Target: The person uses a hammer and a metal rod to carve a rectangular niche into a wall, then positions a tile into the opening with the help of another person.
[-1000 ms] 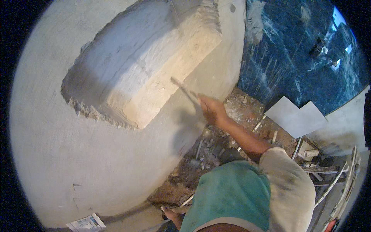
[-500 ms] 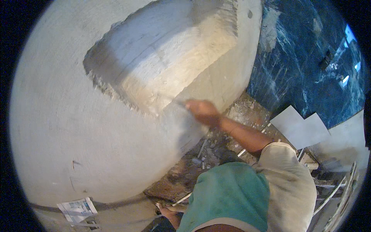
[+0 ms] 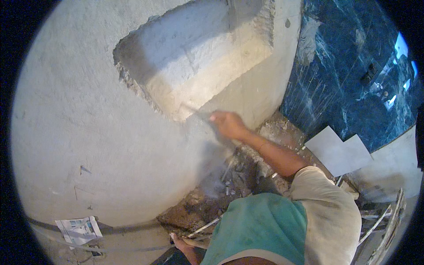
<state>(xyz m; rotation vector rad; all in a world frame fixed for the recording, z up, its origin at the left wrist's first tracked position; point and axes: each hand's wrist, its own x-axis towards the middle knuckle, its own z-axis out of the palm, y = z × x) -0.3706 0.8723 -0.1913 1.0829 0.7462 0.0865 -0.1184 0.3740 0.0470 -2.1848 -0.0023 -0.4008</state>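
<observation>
My right hand (image 3: pixel 229 125) is closed on the handle of a thin tool (image 3: pixel 191 108), smeared by motion. Its far end reaches the lower edge of a rough-edged recess (image 3: pixel 194 53) in the pale plastered wall (image 3: pixel 123 150). I cannot make out whether this tool is a small trowel or a scraper. Down by my left side, low in the picture, my left hand (image 3: pixel 184 247) shows only in part. Its fingers look curled beside a small dark thing, too small to name.
Rubble (image 3: pixel 229 181) and thin white pipes (image 3: pixel 203 228) lie along the wall's foot. A dark blue marbled panel (image 3: pixel 340 70) is at the right, with white sheets (image 3: pixel 340 152) in front. A printed paper (image 3: pixel 79 230) lies at lower left. Weathered strips (image 3: pixel 388 229) stand at lower right.
The view has shifted slightly, so the recess sits a little higher and its left end farther right. My right hand stays by the recess's lower edge with the tool. My left hand stays low.
</observation>
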